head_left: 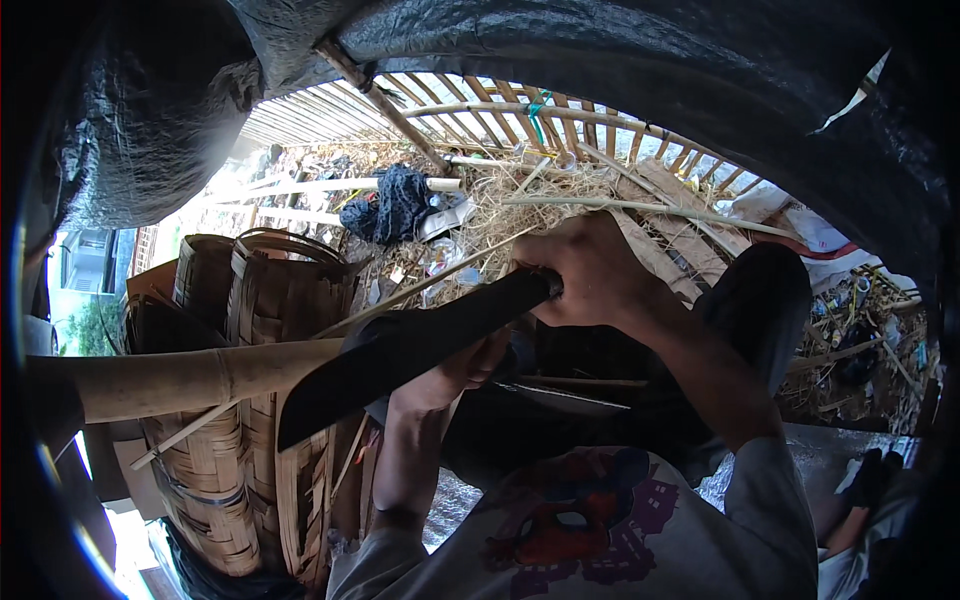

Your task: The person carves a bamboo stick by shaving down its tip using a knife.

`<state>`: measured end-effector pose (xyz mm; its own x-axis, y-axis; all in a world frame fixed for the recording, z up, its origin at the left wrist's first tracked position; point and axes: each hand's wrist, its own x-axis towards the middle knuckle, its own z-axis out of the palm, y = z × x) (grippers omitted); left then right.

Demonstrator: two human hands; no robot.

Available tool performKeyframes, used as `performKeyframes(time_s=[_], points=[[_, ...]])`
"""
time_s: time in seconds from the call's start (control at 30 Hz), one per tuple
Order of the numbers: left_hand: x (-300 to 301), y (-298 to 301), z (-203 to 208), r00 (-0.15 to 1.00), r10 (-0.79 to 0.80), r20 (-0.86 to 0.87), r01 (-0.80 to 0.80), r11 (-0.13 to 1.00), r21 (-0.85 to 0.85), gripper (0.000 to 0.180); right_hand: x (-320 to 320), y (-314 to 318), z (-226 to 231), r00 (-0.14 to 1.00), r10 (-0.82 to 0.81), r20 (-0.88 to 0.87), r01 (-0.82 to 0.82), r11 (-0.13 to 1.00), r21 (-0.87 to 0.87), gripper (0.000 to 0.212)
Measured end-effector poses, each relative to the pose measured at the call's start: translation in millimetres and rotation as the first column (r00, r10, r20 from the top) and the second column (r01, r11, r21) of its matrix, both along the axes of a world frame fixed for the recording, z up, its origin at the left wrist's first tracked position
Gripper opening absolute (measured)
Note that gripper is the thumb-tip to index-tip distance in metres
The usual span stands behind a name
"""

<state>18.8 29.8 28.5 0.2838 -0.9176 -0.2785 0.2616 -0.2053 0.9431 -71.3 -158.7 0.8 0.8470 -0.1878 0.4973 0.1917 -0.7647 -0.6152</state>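
Observation:
My right hand [600, 270] is closed around the handle of a machete [390, 350]. Its broad dark blade slants down to the left across the middle of the view. Below the blade, my left hand [450, 380] has its fingers curled in; the blade covers part of them, and what they hold is hidden. A thin bamboo strip [430, 285] runs behind the blade, its upper end close to my right hand. Beyond the blade's left part, a thick bamboo pole [200, 380] reaches in from the left edge.
Rolled woven bamboo sheets [210, 480] stand at the left, under the pole. A dark cloth [395, 205] hangs over a pale pole ahead. Straw and litter [510, 185] cover the ground before a bamboo slat fence [500, 110]. Black plastic sheeting [620, 50] hangs overhead.

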Motion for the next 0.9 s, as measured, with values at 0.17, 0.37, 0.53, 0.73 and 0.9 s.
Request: performKeyframes(time_s=[0.17, 0.37, 0.53, 0.73, 0.9], points=[[4, 1, -8, 0.986, -0.027, -0.163, 0.020, 0.999, -0.044, 0.032, 2, -3, 7, 0.987, 0.036, -0.156, -0.029, 0.999, 0.046, 0.021], [9, -8, 17, 0.946, 0.121, -0.300, -0.138, 0.990, -0.034, 0.033, 24, -39, -26, 0.929, -0.271, -0.252, 0.282, 0.960, 0.007, 0.029], [3, -6, 8, 0.998, 0.036, -0.048, -0.037, 0.999, -0.007, 0.033, 39, -109, -62, 0.761, -0.485, -0.431, 0.577, 0.810, 0.105, 0.031], [0, -8, 9, 0.989, 0.063, -0.132, -0.072, 0.995, -0.070, 0.031, 11, -48, -23, 0.999, -0.032, 0.033, 0.013, 0.888, 0.460, 0.021], [2, 1, 3, 0.995, 0.041, -0.088, -0.046, 0.997, -0.060, 0.033, 0, -29, -7, 0.984, 0.171, -0.056, -0.158, 0.970, 0.187, 0.024]])
